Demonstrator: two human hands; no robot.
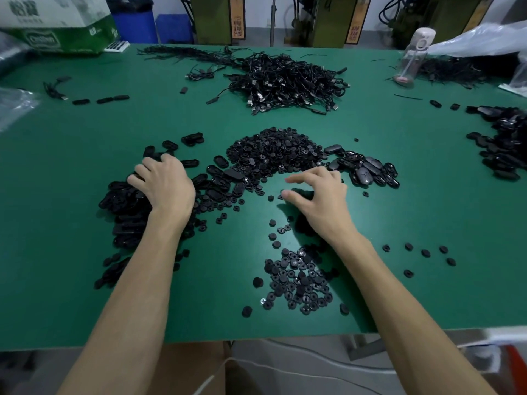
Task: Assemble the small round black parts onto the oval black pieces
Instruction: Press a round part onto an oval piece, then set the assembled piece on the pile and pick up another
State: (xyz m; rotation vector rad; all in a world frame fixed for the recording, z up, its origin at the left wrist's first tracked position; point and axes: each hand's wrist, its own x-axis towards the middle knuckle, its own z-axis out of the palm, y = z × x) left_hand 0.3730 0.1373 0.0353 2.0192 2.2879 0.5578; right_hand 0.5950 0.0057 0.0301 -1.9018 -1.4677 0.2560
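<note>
A big heap of small round black parts (pixel 271 151) lies mid-table, with a second patch of them (pixel 296 280) nearer the front edge. Oval black pieces (pixel 125 206) are piled at the left. My left hand (pixel 164 182) rests palm down on top of that oval pile, its fingers bent over the pieces; whether it holds one is hidden. My right hand (pixel 316 192) hovers over the table just below the round heap, fingers loosely curved, thumb and forefinger apart above scattered round parts. More oval pieces (pixel 368 168) lie right of the heap.
A tangle of black cables (pixel 288 81) sits at the back centre. Another dark pile (pixel 504 141) is at the right edge. A clear bottle (pixel 412 57), plastic bags and a green-and-white box (pixel 62 27) stand along the back. The green table's front edge (pixel 256 337) is near me.
</note>
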